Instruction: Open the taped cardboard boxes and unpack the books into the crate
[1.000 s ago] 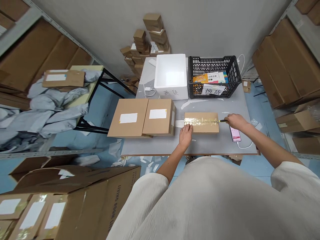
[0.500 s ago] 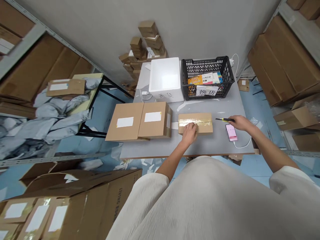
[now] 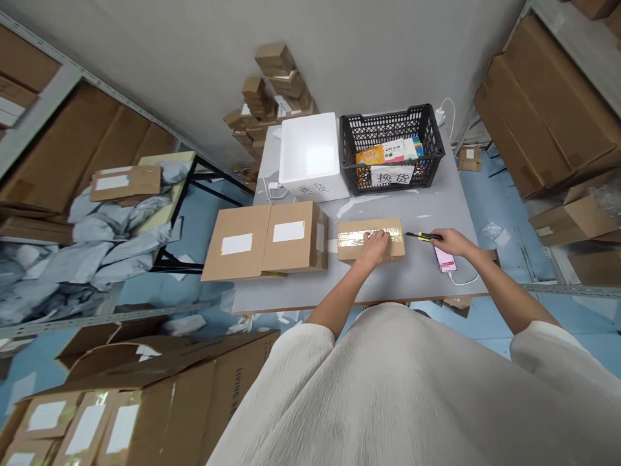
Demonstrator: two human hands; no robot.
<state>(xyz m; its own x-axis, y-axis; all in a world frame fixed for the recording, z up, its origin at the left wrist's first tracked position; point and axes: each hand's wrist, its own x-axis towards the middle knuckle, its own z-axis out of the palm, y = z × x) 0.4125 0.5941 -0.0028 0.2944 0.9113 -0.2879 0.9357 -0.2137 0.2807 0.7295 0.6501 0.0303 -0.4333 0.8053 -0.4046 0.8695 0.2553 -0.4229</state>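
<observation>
A small cardboard box [image 3: 353, 226] with shiny clear tape along its top lies on the grey table [image 3: 388, 285]. My left hand [image 3: 376, 248] rests on top of this box, its fingers apart and touching the tape. A black and yellow utility knife [image 3: 424, 236] is in my right hand [image 3: 450, 242], which is closed around the handle. The knife points left and its tip is just off the box's right end. Partly under my right hand lies a phone [image 3: 445, 260] with a pink screen and a white cable.
Two larger labelled boxes [image 3: 239, 226] sit left on the table. Behind stand a white foam box [image 3: 310, 145] and a black plastic crate [image 3: 392, 178] with books inside. Grey parcels [image 3: 92, 259] pile up at left. A big open carton [image 3: 187, 401] stands at lower left.
My right hand has drawn the knife off the box's right end. My left hand has moved from the box's front left corner to the middle of its top. The view has shifted slightly.
</observation>
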